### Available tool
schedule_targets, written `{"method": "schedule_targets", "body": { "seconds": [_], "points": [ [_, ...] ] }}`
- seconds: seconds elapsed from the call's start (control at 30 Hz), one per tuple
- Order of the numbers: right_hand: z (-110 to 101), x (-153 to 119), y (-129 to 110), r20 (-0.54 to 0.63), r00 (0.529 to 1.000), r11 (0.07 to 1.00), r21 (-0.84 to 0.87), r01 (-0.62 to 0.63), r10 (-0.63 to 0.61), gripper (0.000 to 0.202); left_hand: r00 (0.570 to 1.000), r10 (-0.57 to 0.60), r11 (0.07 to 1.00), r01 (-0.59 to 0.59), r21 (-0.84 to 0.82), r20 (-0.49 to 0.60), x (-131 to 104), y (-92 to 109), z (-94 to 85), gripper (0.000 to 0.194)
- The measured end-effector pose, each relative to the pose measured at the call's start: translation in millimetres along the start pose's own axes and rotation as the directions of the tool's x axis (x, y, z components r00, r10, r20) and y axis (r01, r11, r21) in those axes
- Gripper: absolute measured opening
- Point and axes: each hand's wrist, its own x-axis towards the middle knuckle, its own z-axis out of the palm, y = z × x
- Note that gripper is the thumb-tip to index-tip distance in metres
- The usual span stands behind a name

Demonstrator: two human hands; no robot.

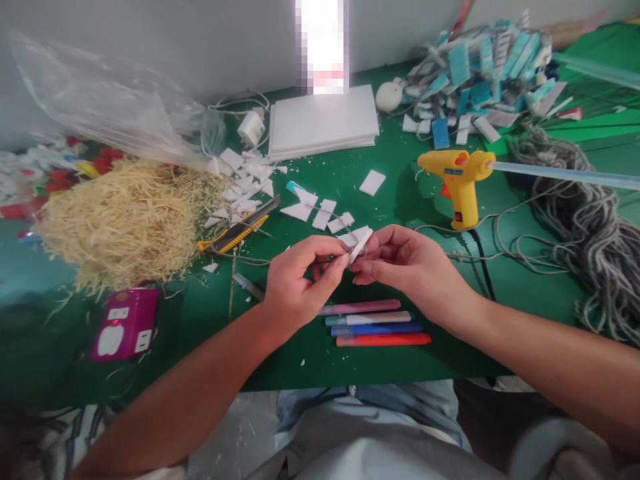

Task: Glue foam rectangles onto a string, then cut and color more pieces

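Note:
Near the middle of the green table, my left hand (300, 280) pinches a small white foam board piece (361, 244) between thumb and fingers. My right hand (413, 263) has its fingers closed on the other side of the same piece, and its fingertips are partly hidden behind it. Just beyond the hands lie several loose white cut pieces (325, 215) with a grey cord running across them. Below the hands, several felt-tip pens (380, 329) rest side by side, in pink, white-teal, blue and orange-red.
A yellow glue gun (463, 183) stands at right beside a heap of grey cord (590, 213). At left are a yellow utility knife (240, 227), straw-like shreds (125, 223) and a purple box (125, 325). White boards (325, 123) are stacked behind; blue-and-white pieces (480, 73) pile up back right.

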Motion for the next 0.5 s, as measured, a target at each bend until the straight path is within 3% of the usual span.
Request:
{"method": "schedule_targets", "body": {
  "seconds": [0.3, 0.5],
  "points": [
    [-0.5, 0.9, -2.0, 0.007, 1.000, 0.999, -0.025, -0.022, 0.023, 0.036, 1.000, -0.031, 0.999, 0.031, 0.016, 0.004, -0.8, -0.1, 0.5, 0.008],
    [2.2, 0.1, -3.4, -0.029, 1.000, 0.998, -0.054, -0.013, 0.012, 0.032, 1.000, 0.016, 0.999, -0.017, 0.041, 0.024, 0.3, -0.2, 0.4, 0.007]
  ]
}}
